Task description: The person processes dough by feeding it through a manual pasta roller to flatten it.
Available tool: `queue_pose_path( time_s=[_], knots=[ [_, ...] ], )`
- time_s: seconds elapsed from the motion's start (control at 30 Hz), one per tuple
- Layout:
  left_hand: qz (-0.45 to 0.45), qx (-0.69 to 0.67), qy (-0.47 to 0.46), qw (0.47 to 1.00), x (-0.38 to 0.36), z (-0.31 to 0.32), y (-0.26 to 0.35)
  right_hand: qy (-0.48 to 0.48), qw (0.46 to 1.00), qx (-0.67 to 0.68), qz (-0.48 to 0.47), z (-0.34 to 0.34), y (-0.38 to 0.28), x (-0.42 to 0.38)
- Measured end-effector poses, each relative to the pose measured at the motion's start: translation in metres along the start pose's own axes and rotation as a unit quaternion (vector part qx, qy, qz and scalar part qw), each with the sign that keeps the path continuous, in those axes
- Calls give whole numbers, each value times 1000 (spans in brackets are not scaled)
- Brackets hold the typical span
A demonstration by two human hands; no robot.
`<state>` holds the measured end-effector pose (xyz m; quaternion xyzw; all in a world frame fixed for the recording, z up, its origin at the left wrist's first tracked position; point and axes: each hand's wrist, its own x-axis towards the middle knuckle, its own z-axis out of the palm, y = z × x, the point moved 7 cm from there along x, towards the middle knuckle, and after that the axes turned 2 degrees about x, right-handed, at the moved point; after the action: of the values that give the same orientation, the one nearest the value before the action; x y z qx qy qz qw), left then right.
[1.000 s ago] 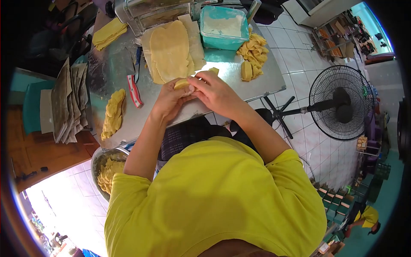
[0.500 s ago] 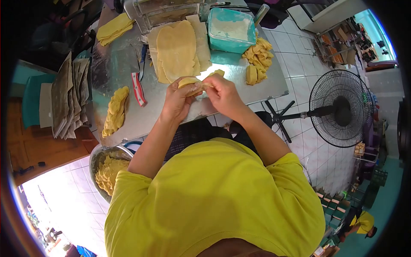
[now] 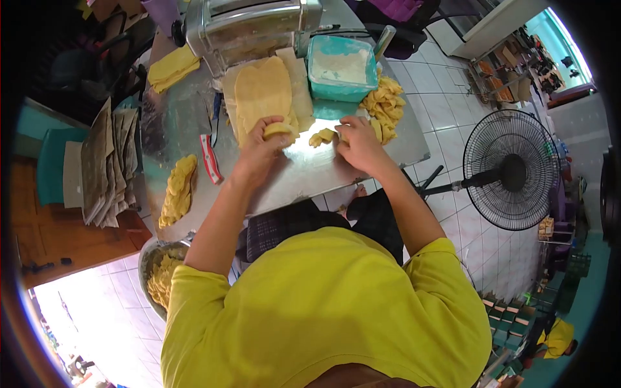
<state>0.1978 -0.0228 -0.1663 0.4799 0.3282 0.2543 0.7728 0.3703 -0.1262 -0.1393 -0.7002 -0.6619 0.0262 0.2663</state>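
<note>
white tiled floor (image 3: 446, 64); standing fan (image 3: 511, 169)

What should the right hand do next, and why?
Probably pick up the loose dough piece on the metal table. The right hand rests right beside it, and the left hand already holds a folded dough piece near the dough sheets, so it is occupied.

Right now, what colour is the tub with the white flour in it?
The tub is teal, a blue-green. The head view shows it at the table's far edge, beside the dough sheets.
</note>
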Motion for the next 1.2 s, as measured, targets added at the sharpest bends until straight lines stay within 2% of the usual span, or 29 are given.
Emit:
queue_pose_path(
  time_s=[0.07, 0.1, 0.13, 0.2, 0.23, 0.27, 0.33, 0.43, 0.47, 0.53, 0.6, 0.67, 0.7, 0.73, 0.77, 0.8, 0.83, 0.87, 1.0, 1.07, 1.1, 1.17, 1.2],
  knots=[
    [-4, 9, -51, 999, 1, 14, -6, 39, 999, -5, -18, -18, -24, 11],
    [3, 50, -45, 998, 0, 19, -5, 38, 994, 103, -21, -27, -35, 17],
    [5, 51, -46, 998, 1, 24, -8, 39, 994, 102, -21, -32, -48, 21],
    [103, 164, -49, 980, 2, 33, -1, -55, 971, 231, 4, -23, -67, 28],
    [106, 226, -50, 967, 1, 35, 1, -74, 977, 196, -37, -16, -68, 30],
    [107, 226, -49, 967, 1, 37, 5, -73, 977, 195, -38, -13, -66, 34],
    [132, 330, -40, 934, -1, 43, 17, -37, 972, 228, -41, -15, -62, 39],
    [130, 362, -55, 921, -4, 50, 29, -70, 965, 252, -25, -14, -53, 46],
    [129, 362, -56, 921, -3, 52, 28, -70, 965, 252, -24, -18, -50, 50],
    [141, 195, -74, 968, -1, 54, 31, -83, 963, 249, -59, -33, -49, 62],
    [172, 186, -43, 966, 5, 45, 39, -39, 962, 270, -18, -57, -26, 88],
    [203, 175, -10, 963, 7, 35, 45, 33, 974, 224, 9, -82, 4, 121],
    [197, 170, -5, 965, 8, 30, 46, 32, 974, 223, 8, -81, 26, 137],
    [192, 166, 0, 967, 9, 25, 47, 52, 994, 70, -73, -76, 41, 149],
    [195, 165, 1, 967, 10, 23, 47, 71, 982, -84, -152, -68, 45, 152],
    [194, 177, 7, 965, 9, 19, 44, 73, 982, -85, -155, -61, 49, 151],
    [193, 190, 14, 962, 9, 15, 43, -69, 975, -182, -105, -36, 60, 151],
    [197, 190, 16, 962, 9, 12, 43, -208, 938, -272, -51, -14, 76, 148],
    [166, 207, 29, 964, 6, 3, 39, -265, 907, -326, -43, -2, 64, 150],
    [164, 218, 30, 962, 7, 1, 46, -270, 931, -246, -17, -8, 71, 156],
    [172, 234, 27, 956, 8, 1, 51, -268, 931, -248, -19, -15, 71, 160],
    [184, 248, 27, 951, 9, -1, 61, -216, 972, -31, 88, -40, 80, 172],
    [206, 266, 36, 941, 10, -4, 71, -216, 972, -33, 85, -49, 85, 175]
  ],
)
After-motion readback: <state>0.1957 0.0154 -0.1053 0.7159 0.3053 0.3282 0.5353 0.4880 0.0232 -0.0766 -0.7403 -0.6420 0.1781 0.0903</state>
